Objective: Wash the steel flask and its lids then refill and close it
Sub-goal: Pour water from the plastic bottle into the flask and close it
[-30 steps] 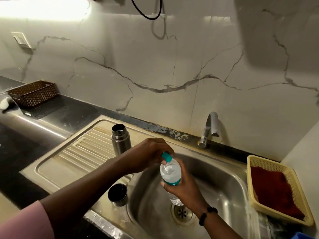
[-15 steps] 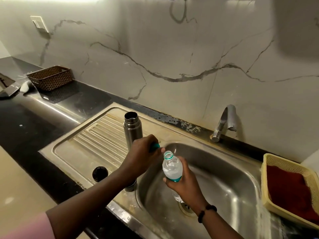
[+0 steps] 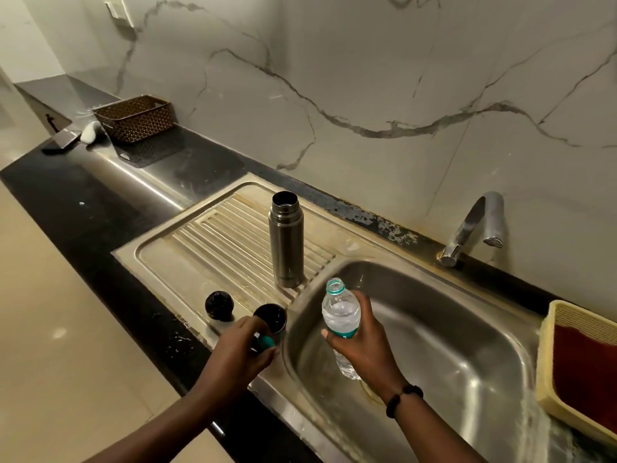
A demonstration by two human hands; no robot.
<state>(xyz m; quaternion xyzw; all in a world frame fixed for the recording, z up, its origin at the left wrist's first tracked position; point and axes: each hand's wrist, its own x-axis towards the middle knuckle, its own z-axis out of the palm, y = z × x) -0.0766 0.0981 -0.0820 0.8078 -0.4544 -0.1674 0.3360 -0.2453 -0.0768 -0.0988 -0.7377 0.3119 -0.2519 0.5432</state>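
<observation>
Steel flask (image 3: 286,240) upright, uncapped on drainboard (image 3: 207,248); left hand (image 3: 242,350) pinching teal cap (image 3: 266,342) — right hand (image 3: 362,339) gripping water bottle (image 3: 340,315).

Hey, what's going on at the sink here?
A person is getting ready to refill a tall steel flask, which stands open and upright on the ribbed draining board. The right hand grips an uncapped clear plastic water bottle over the steel sink basin. The left hand holds the bottle's small teal cap low by the basin's edge. The flask's steel cup lid and round black stopper sit on the board, both off. Nothing is being poured yet.
</observation>
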